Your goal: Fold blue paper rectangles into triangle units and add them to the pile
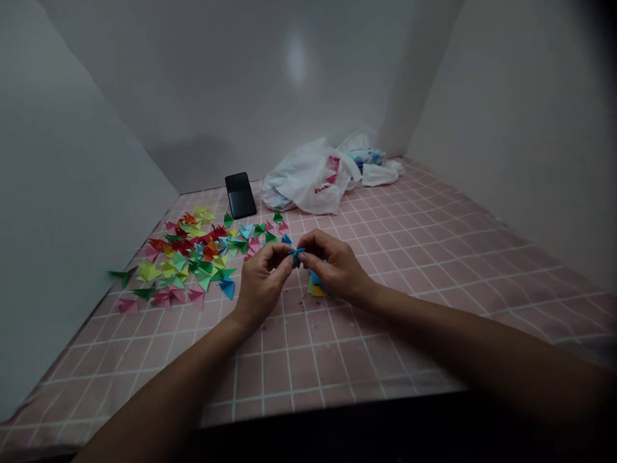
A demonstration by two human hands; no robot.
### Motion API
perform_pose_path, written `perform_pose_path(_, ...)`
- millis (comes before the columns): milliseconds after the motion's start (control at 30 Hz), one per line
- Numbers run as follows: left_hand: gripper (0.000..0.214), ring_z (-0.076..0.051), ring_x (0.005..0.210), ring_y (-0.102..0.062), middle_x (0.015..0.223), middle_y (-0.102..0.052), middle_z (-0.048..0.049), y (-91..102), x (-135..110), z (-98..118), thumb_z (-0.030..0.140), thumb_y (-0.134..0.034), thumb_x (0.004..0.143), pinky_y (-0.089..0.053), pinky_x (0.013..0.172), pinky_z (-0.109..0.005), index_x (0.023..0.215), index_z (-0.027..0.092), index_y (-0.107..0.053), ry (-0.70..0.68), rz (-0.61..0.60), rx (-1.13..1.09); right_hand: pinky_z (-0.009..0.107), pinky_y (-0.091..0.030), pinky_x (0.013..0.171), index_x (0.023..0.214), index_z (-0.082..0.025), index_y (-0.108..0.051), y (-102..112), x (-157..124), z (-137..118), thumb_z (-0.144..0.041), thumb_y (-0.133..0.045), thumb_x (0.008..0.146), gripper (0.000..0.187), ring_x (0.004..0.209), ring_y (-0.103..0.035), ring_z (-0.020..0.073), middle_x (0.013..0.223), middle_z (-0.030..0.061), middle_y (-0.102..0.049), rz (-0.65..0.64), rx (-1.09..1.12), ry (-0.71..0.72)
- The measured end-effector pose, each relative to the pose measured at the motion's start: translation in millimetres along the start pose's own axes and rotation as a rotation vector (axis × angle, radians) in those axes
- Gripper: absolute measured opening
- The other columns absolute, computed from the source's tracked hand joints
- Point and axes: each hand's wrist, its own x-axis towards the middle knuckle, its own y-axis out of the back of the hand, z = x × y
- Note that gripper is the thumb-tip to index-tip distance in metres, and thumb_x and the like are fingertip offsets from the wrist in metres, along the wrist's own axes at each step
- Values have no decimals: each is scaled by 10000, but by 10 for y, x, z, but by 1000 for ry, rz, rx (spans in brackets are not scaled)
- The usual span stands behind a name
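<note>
My left hand [263, 278] and my right hand [332, 265] meet over the middle of the pink checked tablecloth [385, 270]. Both pinch a small blue folded paper piece [295, 255] between their fingertips. Under my right hand lie more pieces, a blue and a yellow one [317, 287], partly hidden by the palm. A spread of several folded paper triangles [193, 257] in red, green, yellow, pink and blue lies just left of my left hand.
A black phone [240, 195] leans at the back behind the triangles. White plastic bags [318, 177] and crumpled material sit at the back centre. Grey walls close in the table on the left, back and right. The near table edge is dark.
</note>
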Motion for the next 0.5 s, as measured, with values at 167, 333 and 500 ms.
perform_pose_path(167,224,-114,697,-631,779,-641,27,-23,-1,17,230,-756,784,-537,674,-241,935,201,-595,52,12,-168,247,-455,560,795,-189,-575,-2,3,-13,-263,-614,866,110,595,-554,109,707,-16,-590,-43,171,-154)
perform_pose_path(333,95,-123,726,-634,787,-661,-1,-37,-16,8,260,-699,841,-526,692,-250,868,181,-655,43,-34,-96,227,-441,517,763,-189,-558,-16,5,18,-339,-661,837,196,543,-546,96,652,-35,-571,8,293,-219)
perform_pose_path(500,127,-144,753,-644,831,-700,-16,-42,-32,-15,277,-735,816,-514,694,-262,893,189,-686,28,-34,0,238,-462,533,756,-189,-556,-38,-5,57,-382,-704,819,251,535,-571,104,616,-41,-582,54,368,-266)
